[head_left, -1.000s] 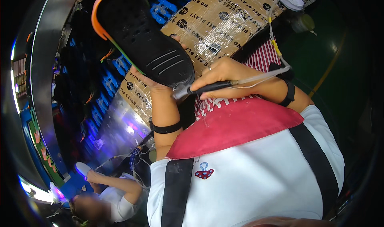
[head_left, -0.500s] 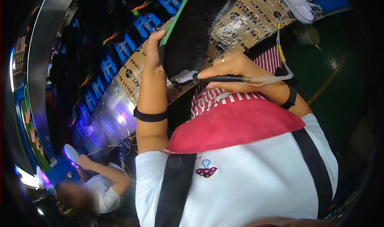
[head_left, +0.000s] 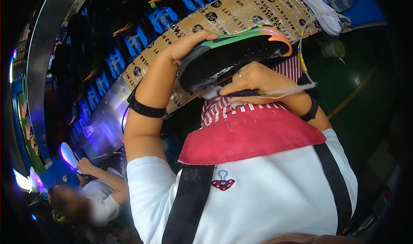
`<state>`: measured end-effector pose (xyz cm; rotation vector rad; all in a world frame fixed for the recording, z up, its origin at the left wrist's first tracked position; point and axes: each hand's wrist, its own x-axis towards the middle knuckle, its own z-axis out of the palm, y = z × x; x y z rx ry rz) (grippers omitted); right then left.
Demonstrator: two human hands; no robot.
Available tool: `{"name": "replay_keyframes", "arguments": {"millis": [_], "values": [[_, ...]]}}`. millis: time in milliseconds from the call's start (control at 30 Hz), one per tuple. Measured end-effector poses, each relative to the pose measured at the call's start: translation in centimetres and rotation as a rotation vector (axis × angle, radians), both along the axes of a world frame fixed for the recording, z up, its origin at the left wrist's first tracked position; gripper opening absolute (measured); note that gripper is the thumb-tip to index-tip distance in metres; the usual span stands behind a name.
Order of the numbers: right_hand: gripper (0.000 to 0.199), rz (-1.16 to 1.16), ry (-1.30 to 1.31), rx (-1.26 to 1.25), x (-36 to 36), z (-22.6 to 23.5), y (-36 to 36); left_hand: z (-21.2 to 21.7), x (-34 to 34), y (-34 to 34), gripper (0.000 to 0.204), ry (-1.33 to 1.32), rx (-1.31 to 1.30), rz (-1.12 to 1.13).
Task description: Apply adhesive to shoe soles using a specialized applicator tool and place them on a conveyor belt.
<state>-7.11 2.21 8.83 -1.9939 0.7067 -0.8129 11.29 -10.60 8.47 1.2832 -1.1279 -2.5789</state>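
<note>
Nearest is the red apron flap (head_left: 251, 134). Just above it, the R hand (head_left: 254, 81) pinches the black handle of a brush (head_left: 241, 93) betw. thumb & fingers; a thin tube (head_left: 292, 90) runs from its back end. The pale bristles are at the lower rim of the shoe sole (head_left: 234, 60), but b/c of blur I cannot tell if they touch. This sole, black w/ green & orange side, is held tilted in the air over the table by the L hand (head_left: 187, 49), thumb on upper rim, other fingers hidden.

Abt. progress: near the L-hand end, the black face has whitish, wet-looking marks, so I judge this part is at least partly brushed. Toward the orange end I see only small pale dots, so prob. that is left; not sure.

Farther, brown cardboard (head_left: 232, 19) covers the table, w/ white soles (head_left: 320, 11) at its right end. Behind are blue holders (head_left: 163, 20) w/ dark pieces, done or waiting, cannot tell. At far L, a co-worker (head_left: 103, 196) holds a pale sole (head_left: 68, 154).
</note>
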Motion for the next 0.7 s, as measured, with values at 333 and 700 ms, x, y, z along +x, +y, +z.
{"name": "replay_keyframes", "arguments": {"millis": [333, 700], "values": [[0.018, -0.096, 0.103, -0.248, -0.2, -0.5, 0.6, 1.2, -0.1, -0.8, 0.044, -0.197, -0.064, -0.191], [0.022, -0.101, -0.178, 0.018, -0.5, 1.0, 1.3, 1.3, 1.5, 0.2, 0.042, -0.123, -0.027, -0.002]]}}
